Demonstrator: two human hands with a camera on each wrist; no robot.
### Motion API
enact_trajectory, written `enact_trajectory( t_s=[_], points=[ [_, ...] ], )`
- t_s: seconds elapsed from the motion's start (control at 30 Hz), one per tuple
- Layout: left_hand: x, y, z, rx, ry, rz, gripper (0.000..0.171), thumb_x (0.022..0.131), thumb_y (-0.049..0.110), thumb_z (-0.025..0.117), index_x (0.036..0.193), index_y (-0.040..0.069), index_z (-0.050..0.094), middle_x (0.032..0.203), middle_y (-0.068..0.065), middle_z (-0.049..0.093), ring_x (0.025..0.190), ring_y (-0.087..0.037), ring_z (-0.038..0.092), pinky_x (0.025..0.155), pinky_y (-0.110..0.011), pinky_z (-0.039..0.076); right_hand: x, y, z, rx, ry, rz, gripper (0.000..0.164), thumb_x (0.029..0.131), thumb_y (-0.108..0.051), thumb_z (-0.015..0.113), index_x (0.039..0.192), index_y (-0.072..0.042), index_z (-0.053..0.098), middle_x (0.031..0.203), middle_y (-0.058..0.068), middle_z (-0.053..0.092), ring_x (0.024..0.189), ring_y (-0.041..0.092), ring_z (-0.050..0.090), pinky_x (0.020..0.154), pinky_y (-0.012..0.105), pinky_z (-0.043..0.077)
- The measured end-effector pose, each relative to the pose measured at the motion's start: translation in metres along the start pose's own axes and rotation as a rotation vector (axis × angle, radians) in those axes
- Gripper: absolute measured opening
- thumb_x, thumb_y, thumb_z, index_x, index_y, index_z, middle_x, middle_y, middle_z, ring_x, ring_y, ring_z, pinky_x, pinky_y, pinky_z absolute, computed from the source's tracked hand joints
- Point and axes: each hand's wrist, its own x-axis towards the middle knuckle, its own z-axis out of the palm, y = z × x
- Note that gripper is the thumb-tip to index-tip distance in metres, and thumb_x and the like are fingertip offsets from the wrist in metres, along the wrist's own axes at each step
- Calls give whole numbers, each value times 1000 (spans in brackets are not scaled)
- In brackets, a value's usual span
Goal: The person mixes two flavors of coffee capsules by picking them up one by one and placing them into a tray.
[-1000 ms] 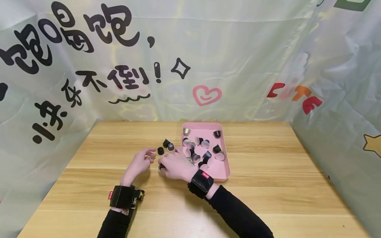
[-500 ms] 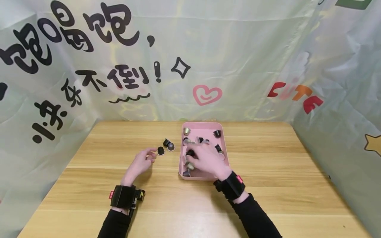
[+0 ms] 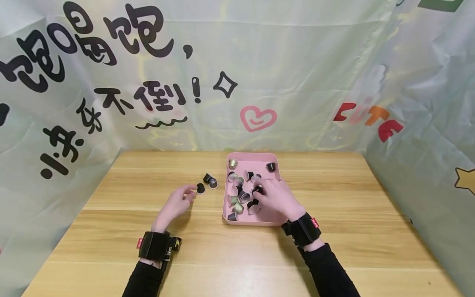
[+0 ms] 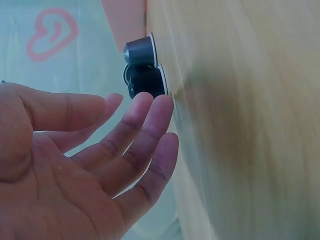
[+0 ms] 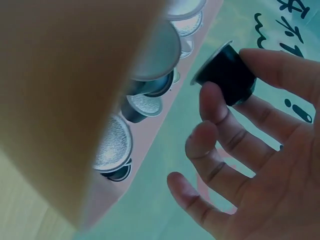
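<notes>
My right hand (image 3: pixel 280 197) is over the right part of a pink tray (image 3: pixel 253 159), with a black coffee capsule (image 5: pixel 227 72) pinched between thumb and fingers. In the right wrist view the capsule's foil rim faces away from the palm, above the tray's contents. My left hand (image 3: pixel 175 207) stays left of the tray, fingers loosely bent and holding nothing. Close to its fingertips is a black capsule (image 3: pixel 201 189) on the table. Beyond it, a second black capsule (image 3: pixel 207 178) and a dark grey one (image 3: pixel 213 183) lie together.
Several capsules lie scattered in the tray, some on their sides, including a pale green one (image 3: pixel 238 207), a gold one (image 3: pixel 232 164) and a black one (image 3: pixel 271 167). The wooden table (image 3: pixel 334 231) meets a printed cloth (image 3: pixel 304 82) at the back and sides.
From the table left of the tray, my right hand has moved right with a black capsule, across the tray to its right part. My left hand has barely moved.
</notes>
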Motion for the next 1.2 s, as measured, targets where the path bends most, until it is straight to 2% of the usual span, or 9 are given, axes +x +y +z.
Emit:
enact_trajectory(
  t_s=[0.1, 0.2, 0.33, 0.6, 0.73, 0.93, 1.07, 1.2],
  points=[
    [0, 1, 1, -2, -3, -1, 41, 102, 1, 43, 143, -4, 46, 132, -30, 58, 117, -43, 63, 98, -47, 56, -1, 2, 1, -7, -31, 18, 23, 91, -23, 67, 114, -19, 69, 57, -8, 38, 53, 10, 42, 69, 37, 42],
    [-1, 3, 3, 3, -3, 4, 41, 102, 2, 44, 142, -4, 47, 130, -29, 60, 116, -42, 64, 96, -47, 57, -2, 4, 1, -5, -41, 19, 25, 92, -22, 67, 116, -18, 70, 58, -9, 41, 55, 9, 43, 64, 31, 37],
    [-1, 3, 5, 17, -1, 18, 39, 102, 2, 45, 140, -4, 50, 128, -29, 61, 114, -42, 65, 94, -47, 57, -1, 4, 1, 24, -31, 1, 18, 91, -21, 68, 109, -16, 70, 60, -9, 46, 56, 8, 42, 59, 26, 31],
    [-2, 4, 7, 29, 11, 33, 39, 101, 2, 46, 140, -4, 50, 128, -29, 62, 116, -44, 64, 96, -48, 57, -1, 1, 0, 52, -14, -18, 15, 91, -19, 67, 104, -13, 70, 57, -10, 34, 51, 6, 34, 51, 23, 21],
    [-2, 4, 7, 52, 24, 55, 39, 101, 3, 46, 139, -5, 50, 126, -29, 62, 115, -45, 64, 94, -48, 57, -1, 1, -3, 59, -5, -21, 16, 91, -18, 68, 106, -12, 71, 59, -8, 41, 53, 6, 37, 51, 23, 23],
    [-2, 3, 5, 37, 16, 19, 39, 103, 8, 48, 141, -1, 50, 129, -28, 61, 119, -46, 61, 97, -51, 56, -1, 0, -6, 75, -2, -23, 20, 91, -17, 68, 110, -12, 71, 65, -4, 55, 57, 7, 44, 53, 23, 29],
    [-1, 3, 4, 33, 15, 10, 41, 104, 11, 48, 143, 0, 49, 131, -27, 60, 121, -47, 61, 95, -49, 57, 0, -1, -5, 68, 5, -32, 18, 91, -17, 68, 108, -13, 70, 68, -5, 59, 59, 6, 48, 54, 23, 33],
    [-2, 2, 4, 30, 15, 14, 41, 104, 12, 49, 143, 0, 49, 131, -27, 60, 123, -47, 60, 99, -53, 54, 2, -3, -5, 49, 5, -32, 18, 92, -18, 68, 109, -13, 71, 70, -6, 60, 59, 6, 48, 55, 24, 35]
  ],
)
